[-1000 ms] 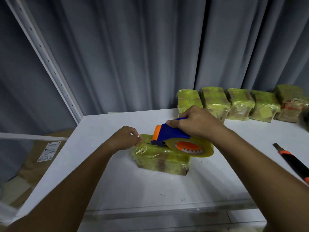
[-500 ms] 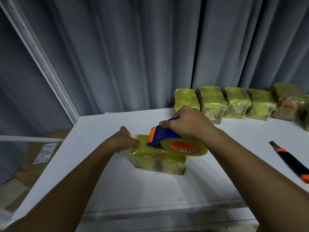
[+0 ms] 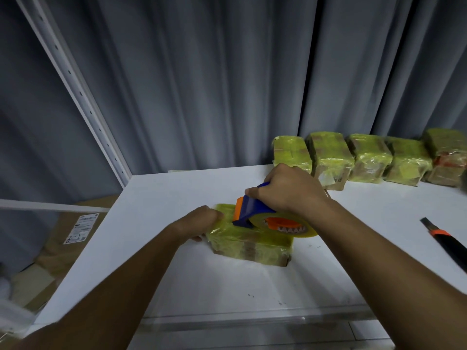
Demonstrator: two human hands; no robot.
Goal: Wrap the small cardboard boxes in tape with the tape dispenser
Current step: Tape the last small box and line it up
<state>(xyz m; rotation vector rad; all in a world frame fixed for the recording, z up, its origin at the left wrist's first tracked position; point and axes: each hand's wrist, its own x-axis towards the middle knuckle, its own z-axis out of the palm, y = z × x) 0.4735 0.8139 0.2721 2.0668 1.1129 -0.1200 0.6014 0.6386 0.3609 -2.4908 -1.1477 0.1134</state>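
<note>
A grey pleated curtain (image 3: 227,84) is hung across the whole background, with a white perforated metal upright (image 3: 75,94) slanting down in front of it to the table's far left corner. A flat white table (image 3: 177,274) is spread beneath, and brown flattened cardboard with a white label (image 3: 75,228) is seen on the floor to its left.

Along the table's back edge, a row of five small cardboard boxes wrapped in yellowish tape (image 3: 366,160) is lined up side by side, touching one another. Near the table's middle, a small cardboard box covered in yellowish clear tape (image 3: 247,243) is laid flat.

A blue and orange tape dispenser carrying a roll of yellowish clear tape (image 3: 267,218) is rested on top of this box, and its blue handle is gripped from above by the right hand (image 3: 290,193), fingers curled round it. The box's left end is touched by the left hand (image 3: 199,221), fingers curled against it; whether it is truly gripped cannot be told.

A black and orange utility knife (image 3: 444,238) is laid at the table's right edge, well apart from the box.
</note>
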